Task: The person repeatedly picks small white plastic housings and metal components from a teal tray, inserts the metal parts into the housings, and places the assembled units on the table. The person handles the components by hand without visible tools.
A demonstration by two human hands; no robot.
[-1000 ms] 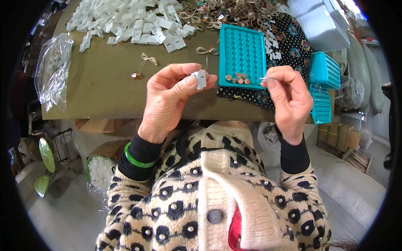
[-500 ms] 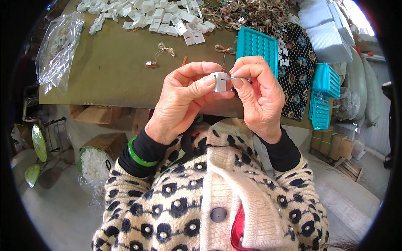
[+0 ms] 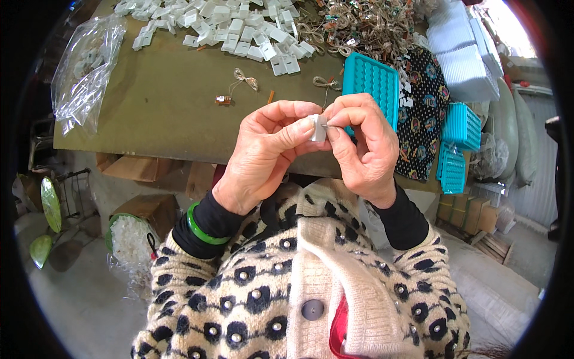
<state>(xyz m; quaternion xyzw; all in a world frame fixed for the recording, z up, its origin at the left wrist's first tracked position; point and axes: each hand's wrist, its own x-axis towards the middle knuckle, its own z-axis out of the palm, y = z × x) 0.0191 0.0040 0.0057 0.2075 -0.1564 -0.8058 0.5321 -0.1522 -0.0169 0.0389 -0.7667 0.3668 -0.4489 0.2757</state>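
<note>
A small white plastic case is pinched between the thumb and fingers of my left hand. My right hand grips a thin metal piece between thumb and forefinger. Its tip meets the right side of the case; its far end is hidden by my fingers. Just beyond my hands lies a tied bundle of thin wire, with strands running toward the case. To the left, another wire bundle is joined to a small orange-brown circuit board. A narrow orange strip rests near my left hand.
White plastic cases are heaped at the back, beside a tangle of wired boards. A teal tray stands right of my hands, on patterned dark cloth. A clear bag lies at the table's left.
Both hands and the white case have shifted slightly nearer to me, and the case has turned. Less of the metal piece shows between the case and my right fingertips.
</note>
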